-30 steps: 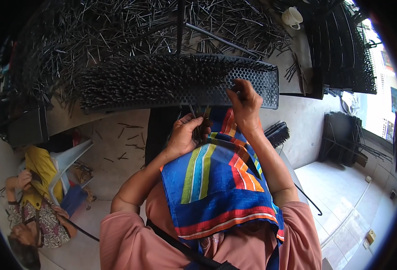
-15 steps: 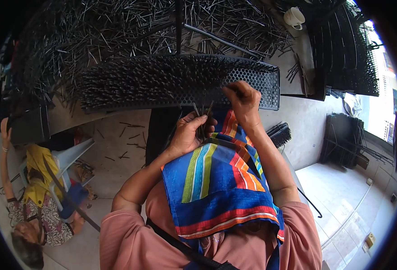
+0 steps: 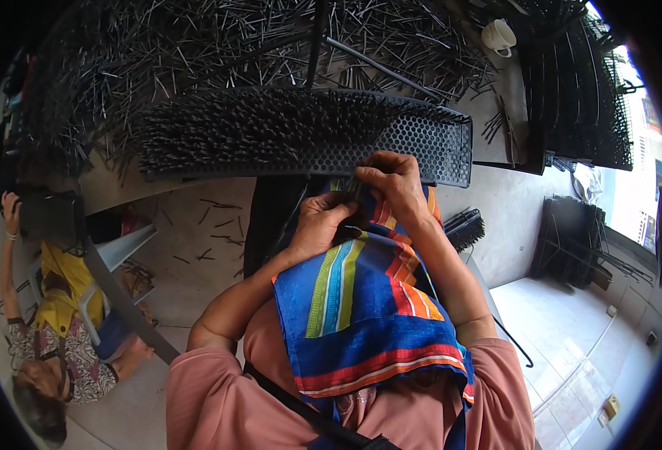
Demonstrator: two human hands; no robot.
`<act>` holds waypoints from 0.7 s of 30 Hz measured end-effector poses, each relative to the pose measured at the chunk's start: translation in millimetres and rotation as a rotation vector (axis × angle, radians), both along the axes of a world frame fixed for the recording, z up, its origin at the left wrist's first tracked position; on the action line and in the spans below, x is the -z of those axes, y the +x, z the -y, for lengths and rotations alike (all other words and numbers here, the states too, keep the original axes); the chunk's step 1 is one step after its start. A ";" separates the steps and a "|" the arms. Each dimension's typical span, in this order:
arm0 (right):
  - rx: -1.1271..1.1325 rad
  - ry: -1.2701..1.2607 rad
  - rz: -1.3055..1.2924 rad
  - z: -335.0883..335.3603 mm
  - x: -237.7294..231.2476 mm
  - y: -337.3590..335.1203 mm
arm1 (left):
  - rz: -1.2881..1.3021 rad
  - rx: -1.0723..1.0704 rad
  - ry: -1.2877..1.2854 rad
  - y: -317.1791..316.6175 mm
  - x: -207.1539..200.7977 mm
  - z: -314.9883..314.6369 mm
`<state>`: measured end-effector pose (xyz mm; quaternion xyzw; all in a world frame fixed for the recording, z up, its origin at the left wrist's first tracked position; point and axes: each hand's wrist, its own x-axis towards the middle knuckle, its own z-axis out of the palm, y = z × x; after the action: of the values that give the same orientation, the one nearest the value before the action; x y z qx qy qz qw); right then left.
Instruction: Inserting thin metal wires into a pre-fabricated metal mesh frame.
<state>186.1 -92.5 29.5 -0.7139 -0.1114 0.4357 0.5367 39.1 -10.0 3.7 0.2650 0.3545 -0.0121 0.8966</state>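
A long black perforated panel (image 3: pixel 421 146) stretches across in front of me. Dark strips (image 3: pixel 248 131) stand upright in its holes over the left and middle, while holes at the right end are bare. Just below its near edge, my left hand (image 3: pixel 322 223) is closed around a few thin dark strips, now mostly hidden by the fingers. My right hand (image 3: pixel 395 184) meets it from the right, thumb and fingers pinched together at the left fingertips. What the pinch holds, if anything, cannot be made out.
A heap of loose dark strips (image 3: pixel 218 45) covers the table behind the panel. A white mug (image 3: pixel 498 37) lies at the back right. Black racks (image 3: pixel 579 97) stand farther right. A striped cloth (image 3: pixel 368 322) covers my lap. Another person (image 3: pixel 61 352) sits at lower left.
My right hand has come down and left from above the panel's near edge to my left fingertips. The strips that stuck up from my left hand are now largely covered.
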 end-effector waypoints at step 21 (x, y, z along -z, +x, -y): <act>-0.052 0.247 0.951 -35.1 9.7 -4.0 | -0.028 -0.130 -0.066 -5.2 -3.5 -4.2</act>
<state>182.1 -57.4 19.8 -0.7618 -0.4126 0.0584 0.4960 33.9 -5.8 7.2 0.2117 0.3828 0.0306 0.8987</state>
